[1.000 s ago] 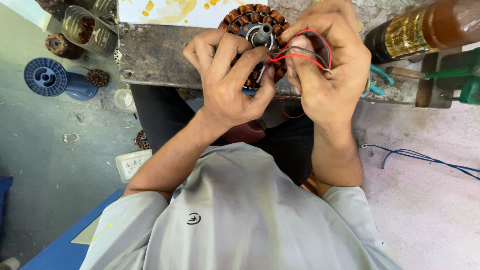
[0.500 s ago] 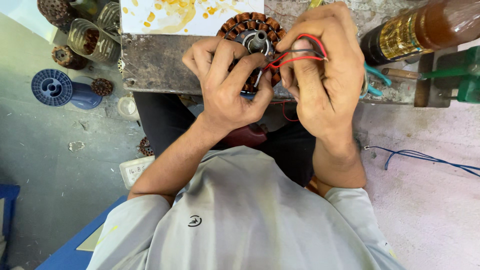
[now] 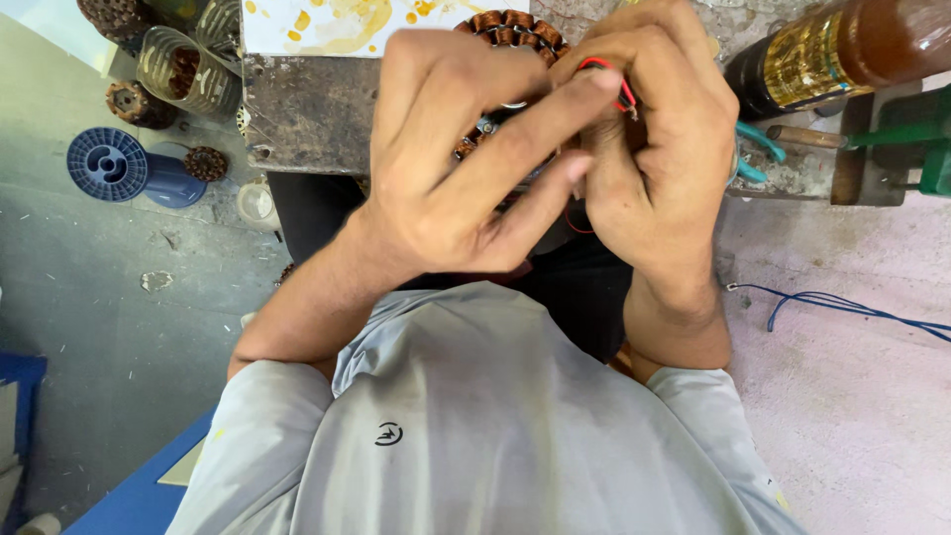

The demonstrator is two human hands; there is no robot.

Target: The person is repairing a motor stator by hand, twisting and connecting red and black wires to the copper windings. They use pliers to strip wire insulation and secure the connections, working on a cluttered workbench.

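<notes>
Left hand [image 3: 451,163] and right hand [image 3: 659,149] close together over a copper-wound stator [image 3: 510,25] at the edge of the metal bench [image 3: 307,109]; the right hand's fingers pinch red wire [image 3: 606,69], the left hand's fingers curl against the stator. Behind the right hand lie an amber bottle [image 3: 842,50] and teal-handled pliers [image 3: 758,149]; a blue spool [image 3: 124,168] stands on the floor at left

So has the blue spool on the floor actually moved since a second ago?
No. The blue spool sits higher and nearer the edge in view, but so does the jar beside it, equally. The spacing is unchanged, so the head camera shifted, not the spool.
</notes>
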